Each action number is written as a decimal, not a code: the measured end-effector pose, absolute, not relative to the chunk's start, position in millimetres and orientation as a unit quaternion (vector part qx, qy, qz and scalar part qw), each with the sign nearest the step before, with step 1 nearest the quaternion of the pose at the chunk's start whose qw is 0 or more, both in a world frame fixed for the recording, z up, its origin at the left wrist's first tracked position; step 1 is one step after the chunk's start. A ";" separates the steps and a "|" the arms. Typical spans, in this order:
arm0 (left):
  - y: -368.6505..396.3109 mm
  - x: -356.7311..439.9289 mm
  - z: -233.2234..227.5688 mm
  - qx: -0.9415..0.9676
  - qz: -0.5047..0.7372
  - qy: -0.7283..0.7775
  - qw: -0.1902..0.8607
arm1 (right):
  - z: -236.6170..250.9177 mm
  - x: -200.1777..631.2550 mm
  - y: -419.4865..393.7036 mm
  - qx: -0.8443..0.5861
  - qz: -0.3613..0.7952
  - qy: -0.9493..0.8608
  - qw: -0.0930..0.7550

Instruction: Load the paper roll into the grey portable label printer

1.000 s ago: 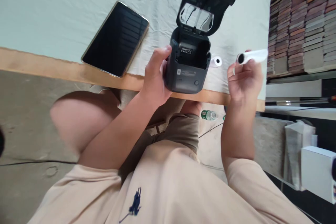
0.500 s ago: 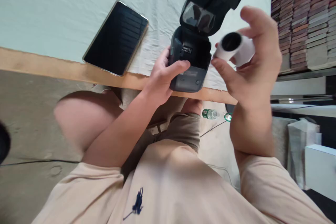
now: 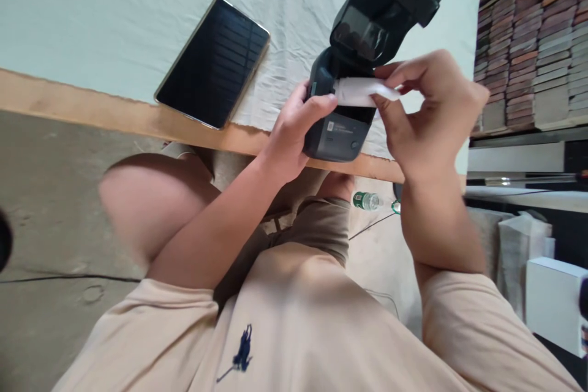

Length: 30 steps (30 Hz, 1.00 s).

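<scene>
A black label printer (image 3: 339, 142) lies at the table's near edge with its lid (image 3: 390, 6) raised away from me. My left hand (image 3: 294, 125) grips the printer's left side, its thumb over the rim of the open compartment. Partly inside that compartment is a white paper roll (image 3: 356, 92), seen side-on. My right hand (image 3: 425, 110) pinches the paper at its right end between thumb and fingers. The roll's far end reaches close to my left thumb. How deep the roll sits cannot be made out.
A dark-screened tablet (image 3: 214, 64) lies left of the printer on the pale tablecloth (image 3: 114, 18). The table's wooden edge (image 3: 114, 113) runs in front of me. Stacked reddish slabs (image 3: 523, 67) stand at right; a plastic bottle (image 3: 366, 200) is below the table.
My right hand has brought the paper roll left and into the printer's open compartment, turning it side-on. My left hand stays on the printer; the view has shifted slightly.
</scene>
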<state>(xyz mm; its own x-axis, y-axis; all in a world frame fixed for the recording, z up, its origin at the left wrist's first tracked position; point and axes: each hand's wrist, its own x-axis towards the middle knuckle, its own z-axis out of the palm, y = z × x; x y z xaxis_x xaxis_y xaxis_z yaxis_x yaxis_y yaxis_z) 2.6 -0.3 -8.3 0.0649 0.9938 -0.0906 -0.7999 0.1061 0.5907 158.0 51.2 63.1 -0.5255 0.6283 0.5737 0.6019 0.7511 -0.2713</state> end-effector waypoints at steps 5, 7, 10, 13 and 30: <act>-1.0 3.4 -6.2 0.178 0.642 0.237 0.707 | 71.3 161.1 51.5 -0.373 0.057 -0.894 0.240; -1.4 3.7 -4.6 0.177 0.639 0.240 0.709 | 76.8 164.3 51.3 -0.380 0.055 -0.896 0.225; -1.7 3.4 -1.8 0.161 0.644 0.233 0.711 | 76.6 169.5 53.1 -0.376 0.110 -0.870 0.300; -1.6 2.5 0.2 0.137 0.652 0.218 0.714 | 66.9 172.3 56.2 -0.360 0.192 -0.834 0.371; -1.6 4.8 -4.7 0.197 0.650 0.219 0.700 | 88.1 151.8 60.5 -0.349 -0.022 -0.931 0.108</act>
<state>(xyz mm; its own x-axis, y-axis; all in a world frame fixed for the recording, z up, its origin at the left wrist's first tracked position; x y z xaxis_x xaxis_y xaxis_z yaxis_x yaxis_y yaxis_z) 4.8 -1.6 -4.7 0.0576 0.9970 -0.0513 -0.8244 0.0765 0.5608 151.8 60.5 88.1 -0.7332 0.6445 0.2168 0.6540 0.7557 -0.0347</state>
